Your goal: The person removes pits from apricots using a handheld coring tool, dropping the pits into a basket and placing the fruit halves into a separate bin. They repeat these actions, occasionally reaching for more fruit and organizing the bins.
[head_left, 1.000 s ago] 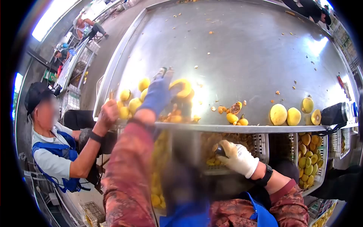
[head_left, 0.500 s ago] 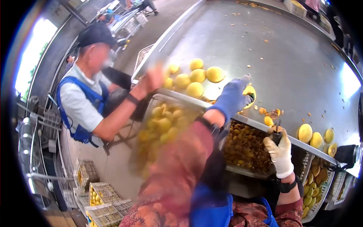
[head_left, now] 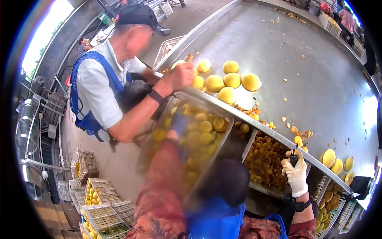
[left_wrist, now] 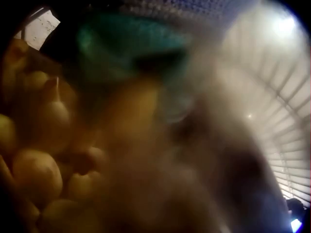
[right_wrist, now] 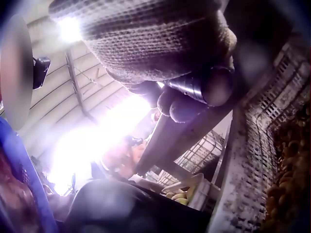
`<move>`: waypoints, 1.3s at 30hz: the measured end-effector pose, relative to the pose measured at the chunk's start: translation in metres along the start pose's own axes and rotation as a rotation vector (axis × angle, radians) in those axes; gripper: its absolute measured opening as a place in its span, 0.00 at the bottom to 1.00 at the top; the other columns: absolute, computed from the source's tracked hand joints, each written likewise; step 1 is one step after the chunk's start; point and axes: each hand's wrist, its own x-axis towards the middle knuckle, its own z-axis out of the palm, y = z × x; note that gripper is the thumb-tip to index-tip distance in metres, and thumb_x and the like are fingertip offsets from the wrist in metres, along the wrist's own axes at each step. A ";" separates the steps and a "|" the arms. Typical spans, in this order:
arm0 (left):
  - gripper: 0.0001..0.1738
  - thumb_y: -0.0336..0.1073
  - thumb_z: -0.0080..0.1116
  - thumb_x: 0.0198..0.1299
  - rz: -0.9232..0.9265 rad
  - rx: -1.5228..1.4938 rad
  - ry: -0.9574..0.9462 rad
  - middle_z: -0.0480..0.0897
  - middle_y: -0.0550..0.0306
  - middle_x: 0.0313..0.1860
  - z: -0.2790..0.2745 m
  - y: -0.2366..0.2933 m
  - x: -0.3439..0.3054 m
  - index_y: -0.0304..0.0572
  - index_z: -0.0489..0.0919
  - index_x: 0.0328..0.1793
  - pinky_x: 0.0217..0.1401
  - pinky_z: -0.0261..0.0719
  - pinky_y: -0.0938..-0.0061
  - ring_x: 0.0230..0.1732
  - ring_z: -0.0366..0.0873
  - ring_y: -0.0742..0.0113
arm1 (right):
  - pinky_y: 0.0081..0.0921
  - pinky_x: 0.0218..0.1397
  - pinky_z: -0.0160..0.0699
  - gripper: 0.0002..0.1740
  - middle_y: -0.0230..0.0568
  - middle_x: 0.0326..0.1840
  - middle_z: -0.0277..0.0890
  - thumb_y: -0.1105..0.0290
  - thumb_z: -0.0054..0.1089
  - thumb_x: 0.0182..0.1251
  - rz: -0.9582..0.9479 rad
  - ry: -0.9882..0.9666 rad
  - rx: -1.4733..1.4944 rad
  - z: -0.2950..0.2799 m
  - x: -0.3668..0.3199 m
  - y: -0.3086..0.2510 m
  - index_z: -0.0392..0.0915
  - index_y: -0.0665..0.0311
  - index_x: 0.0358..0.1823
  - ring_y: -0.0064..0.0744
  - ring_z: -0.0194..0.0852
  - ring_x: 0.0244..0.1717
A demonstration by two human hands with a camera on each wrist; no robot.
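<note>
My left hand (head_left: pixel 181 121), in a blue glove, is blurred over a crate (head_left: pixel 227 131) heaped with yellow fruit (head_left: pixel 206 126). In the left wrist view its teal glove fingers (left_wrist: pixel 116 46) are smeared close above a yellow shape, and I cannot tell whether they hold it. My right hand (head_left: pixel 295 173), in a white knit glove, grips a black-handled tool (head_left: pixel 294 159) whose narrow tip points up near the table's edge. From the right wrist view the fingers curl round the dark cylindrical handle (right_wrist: pixel 194 90).
Whole yellow fruits (head_left: pixel 232 79) sit on the metal table (head_left: pixel 270 51); scraps and more fruits lie along its edge. A person (head_left: pixel 107 79) works close at the left. Below the table is a crate of brownish pieces (head_left: pixel 264 163). Crates (head_left: pixel 103 217) stand on the floor, lower left.
My left hand has gone from the table, where it was at a hollowed yellow fruit, down to the left over the crate. The right hand still grips the tool. The head view has swung left.
</note>
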 end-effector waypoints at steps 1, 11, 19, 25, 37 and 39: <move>0.46 0.43 0.70 0.50 -0.023 0.071 -0.018 0.76 0.45 0.57 -0.002 0.002 0.013 0.42 0.60 0.74 0.54 0.76 0.67 0.55 0.75 0.56 | 0.17 0.20 0.66 0.13 0.29 0.20 0.67 0.77 0.56 0.59 -0.026 -0.007 -0.061 0.000 0.002 0.002 0.70 0.66 0.46 0.18 0.64 0.16; 0.31 0.40 0.59 0.54 -0.154 1.341 -0.182 0.77 0.46 0.61 -0.009 0.035 0.060 0.52 0.70 0.67 0.62 0.75 0.59 0.62 0.75 0.50 | 0.19 0.26 0.68 0.12 0.31 0.22 0.68 0.77 0.61 0.55 0.065 -0.038 -0.123 0.011 0.006 0.003 0.70 0.69 0.40 0.16 0.64 0.20; 0.33 0.39 0.61 0.50 -0.128 1.222 -0.057 0.77 0.42 0.58 -0.018 0.034 0.043 0.53 0.70 0.67 0.61 0.74 0.60 0.60 0.76 0.49 | 0.22 0.27 0.69 0.13 0.32 0.21 0.69 0.77 0.61 0.54 0.029 -0.061 -0.170 0.015 0.009 0.004 0.71 0.68 0.40 0.18 0.65 0.21; 0.33 0.34 0.65 0.46 -0.015 0.628 0.054 0.82 0.46 0.46 -0.024 0.053 -0.018 0.39 0.73 0.62 0.48 0.79 0.72 0.45 0.81 0.61 | 0.20 0.32 0.71 0.15 0.33 0.30 0.74 0.77 0.63 0.56 0.018 -0.114 -0.056 0.017 0.003 0.002 0.70 0.67 0.44 0.16 0.66 0.26; 0.23 0.22 0.61 0.49 0.218 -0.383 -0.513 0.78 0.60 0.45 0.069 0.147 -0.170 0.37 0.75 0.55 0.49 0.77 0.79 0.45 0.76 0.75 | 0.16 0.25 0.68 0.14 0.29 0.28 0.71 0.70 0.60 0.65 0.077 -0.277 0.239 0.021 -0.022 -0.023 0.69 0.64 0.49 0.16 0.67 0.22; 0.24 0.22 0.62 0.50 0.155 -0.400 -0.585 0.77 0.62 0.44 0.094 0.190 -0.185 0.36 0.74 0.55 0.49 0.77 0.80 0.45 0.76 0.75 | 0.15 0.28 0.69 0.14 0.27 0.31 0.73 0.71 0.63 0.63 0.134 -0.244 0.435 0.017 -0.025 -0.038 0.72 0.64 0.47 0.14 0.68 0.25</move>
